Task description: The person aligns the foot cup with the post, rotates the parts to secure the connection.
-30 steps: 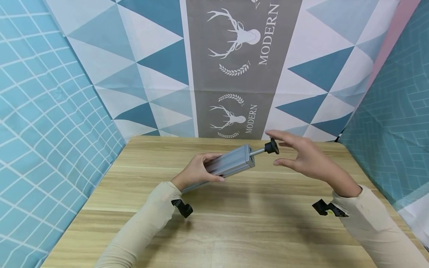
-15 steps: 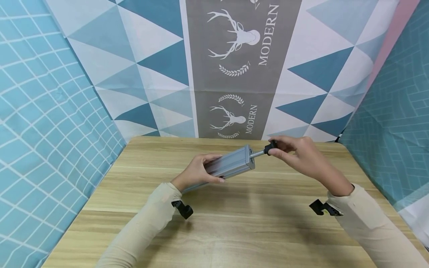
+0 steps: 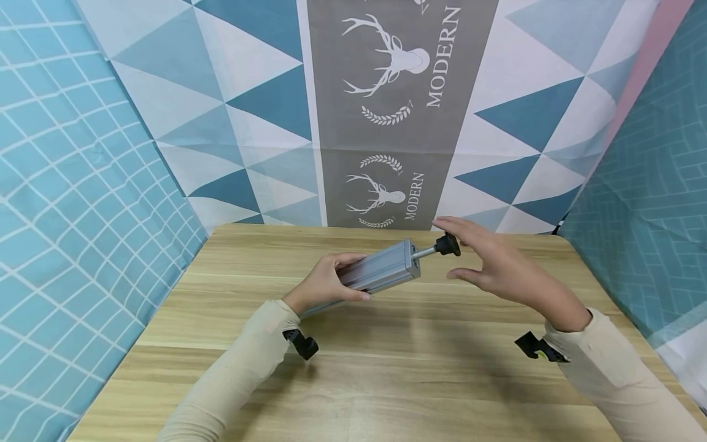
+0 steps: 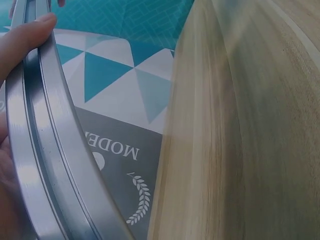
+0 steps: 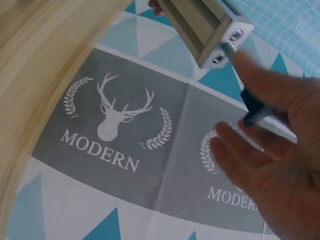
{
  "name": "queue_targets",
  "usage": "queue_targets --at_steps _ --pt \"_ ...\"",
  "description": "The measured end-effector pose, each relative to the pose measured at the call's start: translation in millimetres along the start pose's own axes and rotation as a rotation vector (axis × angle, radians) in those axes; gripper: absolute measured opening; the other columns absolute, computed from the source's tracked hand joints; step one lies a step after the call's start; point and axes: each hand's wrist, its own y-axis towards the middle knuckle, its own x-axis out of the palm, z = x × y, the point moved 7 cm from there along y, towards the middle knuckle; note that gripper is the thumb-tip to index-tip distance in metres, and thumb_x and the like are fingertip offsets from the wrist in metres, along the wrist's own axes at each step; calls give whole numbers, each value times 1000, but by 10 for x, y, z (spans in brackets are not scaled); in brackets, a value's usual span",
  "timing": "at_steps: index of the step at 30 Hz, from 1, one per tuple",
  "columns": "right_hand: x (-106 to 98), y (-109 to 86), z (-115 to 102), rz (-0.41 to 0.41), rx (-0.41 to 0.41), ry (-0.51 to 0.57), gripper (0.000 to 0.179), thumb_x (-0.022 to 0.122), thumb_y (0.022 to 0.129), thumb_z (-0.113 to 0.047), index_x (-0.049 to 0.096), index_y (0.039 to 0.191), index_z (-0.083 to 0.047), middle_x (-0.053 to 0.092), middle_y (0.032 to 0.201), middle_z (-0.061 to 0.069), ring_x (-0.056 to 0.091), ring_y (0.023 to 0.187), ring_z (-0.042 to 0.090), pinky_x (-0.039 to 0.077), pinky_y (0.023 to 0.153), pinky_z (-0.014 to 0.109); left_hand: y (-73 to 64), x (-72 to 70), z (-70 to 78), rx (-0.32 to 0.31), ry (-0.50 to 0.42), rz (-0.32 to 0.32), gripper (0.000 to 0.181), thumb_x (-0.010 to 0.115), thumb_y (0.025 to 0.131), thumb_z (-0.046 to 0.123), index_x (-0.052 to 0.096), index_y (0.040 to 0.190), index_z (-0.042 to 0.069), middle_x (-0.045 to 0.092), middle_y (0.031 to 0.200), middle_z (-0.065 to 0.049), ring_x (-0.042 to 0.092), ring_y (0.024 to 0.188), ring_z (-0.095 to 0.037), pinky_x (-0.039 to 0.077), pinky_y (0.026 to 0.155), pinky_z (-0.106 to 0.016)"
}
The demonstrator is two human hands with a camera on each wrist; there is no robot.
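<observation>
My left hand [image 3: 326,281] grips a long silver metal bar [image 3: 386,264] with a square section and lengthwise grooves. It tilts up to the right over the table. In the left wrist view my thumb lies across the grooved bar [image 4: 50,130]. From the bar's end face, which has two screw heads, a thin rod [image 3: 424,252] sticks out and ends in a round black foot [image 3: 446,244]. My right hand [image 3: 497,261] is around the black foot, its fingers and thumb spread apart. In the right wrist view the foot [image 5: 255,109] is blurred and partly behind my fingers.
A wood-grain table [image 3: 364,374] lies below both hands. Behind it hangs a patterned cloth [image 3: 381,123] with deer heads and triangles. Blue cloth walls [image 3: 83,184] stand on both sides. Each sleeve carries a black wrist mount [image 3: 301,344].
Half a second ago my right fingers pinched the black foot; now they have spread off it, much as one second ago. My left hand and the bar stay in place.
</observation>
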Motion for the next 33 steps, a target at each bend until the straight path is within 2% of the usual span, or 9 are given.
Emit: queue_targets --at_steps 5,9,13,18,20,23,26,28,33 --pt "-66 -14 -91 164 -170 -69 74 78 71 9 51 138 -11 54 135 11 53 122 28 48 90 42 3 -4 11 -9 -3 4 71 88 65 9 59 130 3 62 128 -10 59 109 -18 45 95 -36" --pt "-133 -11 -102 268 -193 -81 59 81 71 2 61 126 -5 67 116 11 66 98 23 54 75 37 6 -10 16 -8 -2 5 71 88 66 10 59 130 3 62 128 -10 59 108 -18 44 94 -35" --pt "-144 12 -6 255 -42 -18 46 80 77 -13 65 120 -4 73 92 4 67 75 14 52 60 32 2 -10 16 -4 2 8 71 88 65 9 59 130 3 62 127 -10 59 109 -18 44 94 -35" --pt "-103 7 122 220 168 57 24 70 88 -28 72 101 -7 71 77 -2 63 65 9 49 57 27 -3 23 27 6 22 -14 72 88 65 10 58 131 2 60 130 -10 58 112 -19 44 96 -36" --pt "-96 0 143 203 203 67 25 68 90 -31 71 99 -8 71 78 -1 64 66 11 50 59 29 1 34 32 2 22 -19 73 88 65 11 58 131 3 60 130 -10 58 113 -19 44 97 -36" --pt "-83 -7 139 142 196 69 39 70 88 -33 66 117 -9 72 98 6 68 81 20 54 69 39 -5 37 30 -11 21 -19 73 88 66 11 58 132 3 60 131 -10 58 113 -19 43 97 -36" --pt "-76 -5 85 55 119 75 64 76 83 -25 49 139 -11 58 130 12 61 109 29 52 83 46 -13 27 38 -15 32 -12 73 88 66 11 58 131 3 60 130 -10 58 112 -19 43 96 -36" --pt "-78 -5 22 10 37 58 76 78 80 -15 39 146 -12 47 142 13 53 120 31 50 88 46 -15 15 53 -11 37 -3 72 88 66 11 58 131 2 61 129 -10 58 111 -20 44 96 -36" --pt "-82 -20 -64 12 -84 31 71 72 79 9 44 141 -9 53 135 11 55 117 25 52 86 39 -13 9 57 -6 45 3 72 88 66 11 58 131 3 61 129 -10 59 110 -19 44 95 -36"
